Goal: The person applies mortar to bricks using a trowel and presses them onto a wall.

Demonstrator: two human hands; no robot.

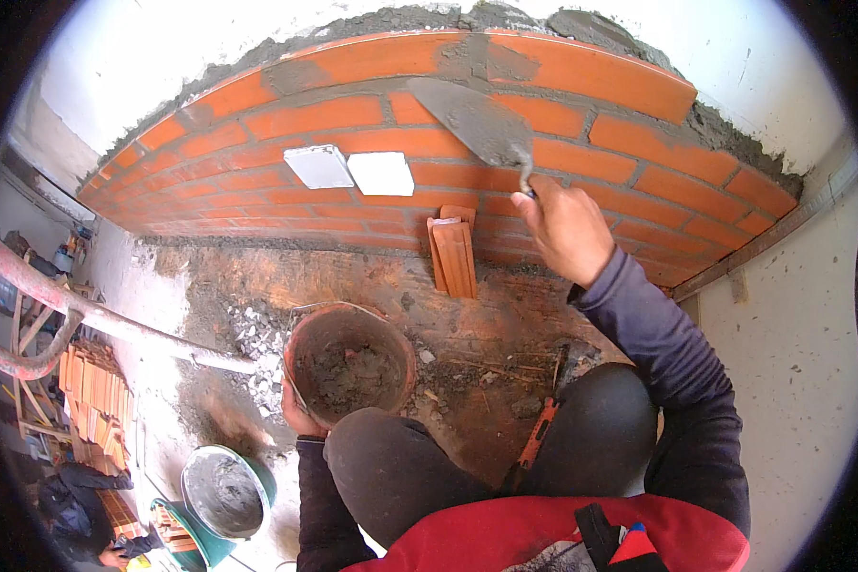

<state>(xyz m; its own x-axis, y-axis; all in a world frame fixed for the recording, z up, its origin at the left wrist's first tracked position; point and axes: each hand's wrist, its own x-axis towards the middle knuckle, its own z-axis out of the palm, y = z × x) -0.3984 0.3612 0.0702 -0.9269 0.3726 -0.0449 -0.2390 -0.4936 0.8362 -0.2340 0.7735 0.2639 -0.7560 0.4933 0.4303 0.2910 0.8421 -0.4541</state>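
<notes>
My right hand (pixel 570 229) is closed around the handle of a pointed masonry trowel (pixel 477 122). The mortar-smeared blade lies in front of the upper courses of an orange brick wall (pixel 319 112); I cannot tell whether it touches them. Low on the left, my left hand (pixel 300 412) grips the side of an orange-brown bucket (pixel 405 367), partly hidden behind it. Grey mortar (pixel 351 374) sits inside the bucket. Fresh mortar (pixel 596 29) runs along the wall's top edge.
Loose bricks (pixel 456 255) lean on the wall, near two white square boxes (pixel 317 167). A hammer (pixel 564 367) and an orange level (pixel 541 431) lie by my knees. A red-white pole (pixel 172 338) crosses at left. Below are a green tub (pixel 221 491), stacked bricks (pixel 95 391) and another person (pixel 76 505).
</notes>
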